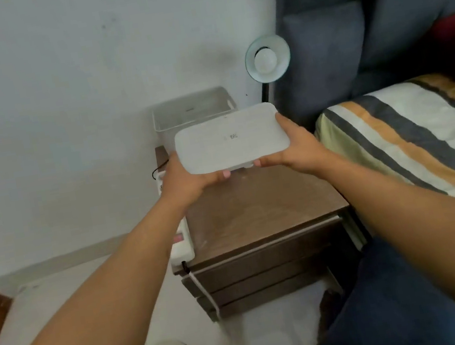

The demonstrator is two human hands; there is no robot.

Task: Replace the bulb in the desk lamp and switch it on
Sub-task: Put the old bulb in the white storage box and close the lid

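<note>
overhead, white lid point(231, 138) between left hand point(187, 176) and right hand point(295, 146)

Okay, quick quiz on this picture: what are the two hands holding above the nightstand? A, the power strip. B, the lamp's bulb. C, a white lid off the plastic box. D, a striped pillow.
C: the left hand and right hand grip the ends of the flat white lid, with the open plastic box behind it; the bulb sits in the lamp.
</note>
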